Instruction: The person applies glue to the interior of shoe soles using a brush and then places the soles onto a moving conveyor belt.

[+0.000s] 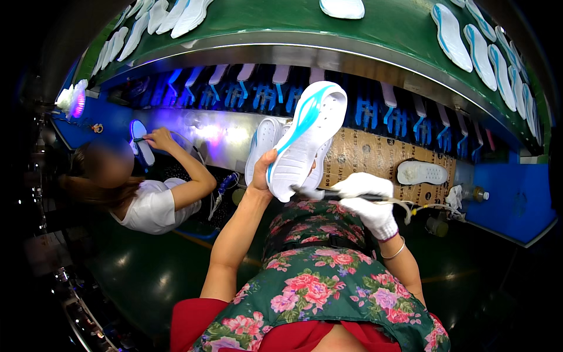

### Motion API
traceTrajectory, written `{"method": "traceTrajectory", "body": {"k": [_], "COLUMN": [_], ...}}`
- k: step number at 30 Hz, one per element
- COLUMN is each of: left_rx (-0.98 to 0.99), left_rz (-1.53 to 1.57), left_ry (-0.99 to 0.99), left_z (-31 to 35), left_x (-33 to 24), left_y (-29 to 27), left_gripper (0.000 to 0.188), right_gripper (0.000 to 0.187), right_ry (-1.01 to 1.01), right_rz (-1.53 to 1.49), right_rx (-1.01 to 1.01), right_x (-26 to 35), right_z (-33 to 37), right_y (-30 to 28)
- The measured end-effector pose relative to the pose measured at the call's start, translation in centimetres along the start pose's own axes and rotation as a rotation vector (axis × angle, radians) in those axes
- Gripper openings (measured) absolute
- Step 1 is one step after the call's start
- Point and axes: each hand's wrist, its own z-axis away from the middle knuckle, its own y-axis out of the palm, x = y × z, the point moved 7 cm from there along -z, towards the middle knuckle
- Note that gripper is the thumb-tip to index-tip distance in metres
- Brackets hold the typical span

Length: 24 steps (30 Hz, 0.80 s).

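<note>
My bare left hand [261, 173] grips a white shoe sole [298, 154] with a blue stripe along its side, held up and tilted in front of me. In a white glove, my right hand [368, 204] is closed round a slim dark brush-like tool [308, 192], blurred at its tip. A pale thin hose [404, 205] trails from that hand to the right. The tool's tip is at the sole's lower end; whether it touches, I cannot tell. Behind the held sole stand another white sole [261, 142] and part of a further one.
A cardboard-covered bench [363, 158] carries a white sole [422, 173] and, right of it, a clear bottle [476, 193]. Beyond runs a green conveyor belt [264, 20] with several soles, above a row of blue racks [366, 112]. At left, a co-worker [155, 202] handles another sole [141, 141].
</note>
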Motion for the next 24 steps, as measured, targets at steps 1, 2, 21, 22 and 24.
{"method": "traceTrajectory", "body": {"k": [1, 2, 21, 22, 24], "left_rx": [-0.103, -0.095, 0.486, 0.289, 0.225], "left_rz": [-0.013, -0.024, 0.454, 0.663, 0.829], "left_ry": [0.016, 0.037, 0.214, 0.200, 0.225], "left_z": [0.3, 0.3, -10.2, -12.4, -14.2], "left_x": [-0.9, -1.3, -17.6, -17.6, -17.8], "left_y": [0.4, 0.5, 4.8, 3.8, 2.6], "left_gripper": [0.095, 0.096, 0.105, 0.101, 0.100], "right_gripper": [0.015, 0.015, 0.021, 0.021, 0.020], "right_ry": [0.033, 0.065, 0.247, 0.263, 0.276], "right_rz": [-0.042, -0.085, -0.444, -0.412, -0.378], "right_rx": [-0.063, -0.127, -0.624, -0.619, -0.617], "right_x": [-0.5, -1.0, -9.1, -9.6, -9.8], "right_z": [0.1, 0.3, 2.2, 2.1, 1.7], "right_y": [-1.1, -2.0, -3.9, -3.4, -2.3]}}
